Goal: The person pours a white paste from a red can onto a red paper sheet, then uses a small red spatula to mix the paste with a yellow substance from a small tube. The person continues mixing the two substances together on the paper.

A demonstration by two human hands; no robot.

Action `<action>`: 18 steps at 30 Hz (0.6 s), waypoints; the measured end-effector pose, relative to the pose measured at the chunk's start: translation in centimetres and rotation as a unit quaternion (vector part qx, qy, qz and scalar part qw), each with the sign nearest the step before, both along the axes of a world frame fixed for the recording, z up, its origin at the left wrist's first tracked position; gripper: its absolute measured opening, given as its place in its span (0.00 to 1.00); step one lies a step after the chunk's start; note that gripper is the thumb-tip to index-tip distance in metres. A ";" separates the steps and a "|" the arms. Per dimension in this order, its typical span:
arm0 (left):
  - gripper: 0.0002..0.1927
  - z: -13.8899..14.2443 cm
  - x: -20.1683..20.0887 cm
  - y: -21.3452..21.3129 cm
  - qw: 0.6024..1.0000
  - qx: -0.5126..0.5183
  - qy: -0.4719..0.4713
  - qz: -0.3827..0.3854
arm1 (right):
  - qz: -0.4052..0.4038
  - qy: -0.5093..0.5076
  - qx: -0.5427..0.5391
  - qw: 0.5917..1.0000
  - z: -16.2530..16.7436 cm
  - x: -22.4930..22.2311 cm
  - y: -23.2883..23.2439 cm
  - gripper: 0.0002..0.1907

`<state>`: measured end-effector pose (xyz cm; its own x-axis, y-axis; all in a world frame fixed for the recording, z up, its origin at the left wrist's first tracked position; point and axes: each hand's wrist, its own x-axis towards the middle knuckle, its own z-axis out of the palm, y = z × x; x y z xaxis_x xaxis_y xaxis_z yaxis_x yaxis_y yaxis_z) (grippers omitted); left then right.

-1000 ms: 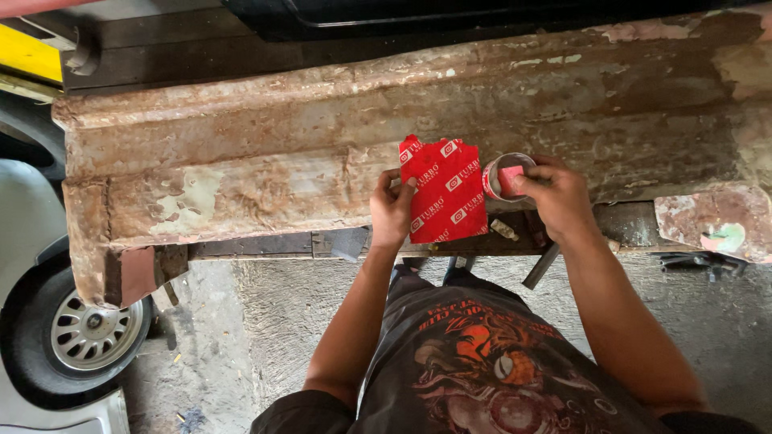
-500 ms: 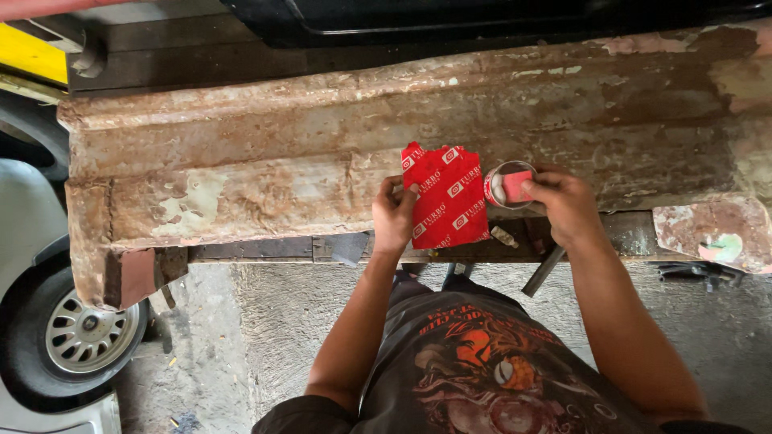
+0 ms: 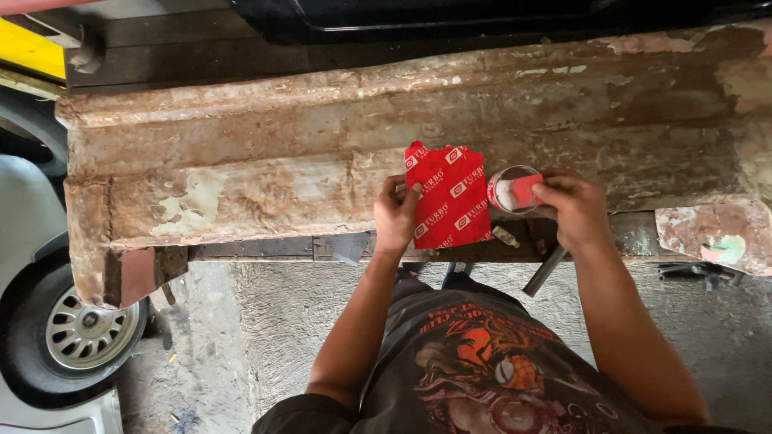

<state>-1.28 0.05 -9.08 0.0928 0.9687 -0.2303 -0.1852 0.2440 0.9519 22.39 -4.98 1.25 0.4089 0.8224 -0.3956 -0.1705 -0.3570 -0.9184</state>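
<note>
My left hand [image 3: 394,215] presses a flat red piece of printed cardboard [image 3: 447,196] against the rusty metal panel [image 3: 265,181] in front of me. My right hand [image 3: 572,206] pinches a small red scraper piece [image 3: 527,190] over the mouth of a small round tin [image 3: 511,191] with pale paste inside. The tin sits on the panel's ledge just right of the cardboard.
A dark metal bar [image 3: 545,272] and a small bolt-like piece [image 3: 505,235] lie under the panel's lower edge. A car wheel [image 3: 74,333] stands at lower left on the concrete floor [image 3: 265,321]. A dark vehicle body [image 3: 482,20] runs along the top.
The view has shifted slightly. My right hand has brought the red piece a little further over the tin. My left hand still holds the cardboard in place.
</note>
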 end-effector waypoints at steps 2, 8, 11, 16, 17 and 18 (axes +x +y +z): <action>0.13 0.0 0.0 0.1 1.000 0.006 0.002 0.001 | -0.004 0.008 -0.002 1.000 -0.1 0.1 0.0 0.10; 0.13 -0.2 0.0 0.0 1.000 -0.007 0.005 0.002 | -0.015 0.055 0.002 0.998 -0.3 0.6 -0.1 0.10; 0.12 -0.3 -0.1 0.0 1.000 0.004 -0.007 0.009 | -0.024 0.069 0.004 0.997 -0.3 0.7 -0.2 0.10; 0.12 -0.4 -0.2 0.0 1.000 -0.008 -0.007 0.011 | -0.020 -0.061 0.018 0.998 0.2 0.2 -0.7 0.09; 0.12 -0.4 -0.2 0.0 1.000 0.001 -0.019 0.010 | -0.005 -0.122 0.034 0.992 0.4 -0.1 -0.9 0.10; 0.11 -0.3 -0.1 0.0 0.999 0.008 -0.032 0.008 | 0.009 -0.184 0.048 0.982 0.4 -0.3 -1.0 0.10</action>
<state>-1.40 0.05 -9.42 0.0910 0.9737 -0.2087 -0.2494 0.2252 0.9419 22.07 -6.00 1.67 0.4943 0.8572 -0.1446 0.1850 -0.2663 -0.9460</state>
